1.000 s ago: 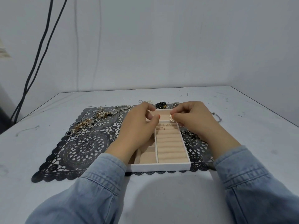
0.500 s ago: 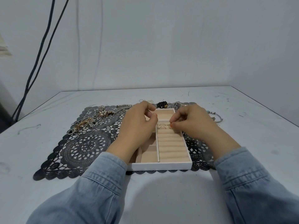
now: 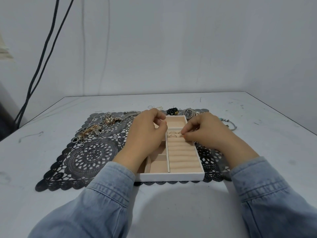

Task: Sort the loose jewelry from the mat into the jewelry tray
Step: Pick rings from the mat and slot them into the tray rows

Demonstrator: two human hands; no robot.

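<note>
- The jewelry tray (image 3: 171,176) sits square in front of you, toward the near edge of the worktop (image 3: 163,206). It's on the near right part of the black lace mat (image 3: 82,162), so both hands reach in without stretching.
- Your left hand (image 3: 145,134) hovers over the tray's left compartments, which look empty where they show. The grip is curled, thumb close to forefinger. I can't tell if there's a small piece tucked in there or nothing at all.
- Your right hand (image 3: 204,133) is down at the far end of the ring rolls, grip pinched together right at the slot. Looks like you're seating a ring, which makes sense since the rolls only hold one pushed in edge-on. I can't tell if a ring is actually between the fingertips.
- A couple of slotted rings (image 3: 172,133) already stand in that same far row, just beside your fingertips.
- Plenty left, I'd say. Thin loose rings (image 3: 78,154) lie flat on the mat toward the left edge, and a tangled chain pile (image 3: 96,127) sits farther back on that side.
- Along the mat's far edge are a black bead bracelet (image 3: 172,111) and a watch (image 3: 188,112). A beaded bracelet (image 3: 229,122) lies off toward the right edge.
</note>
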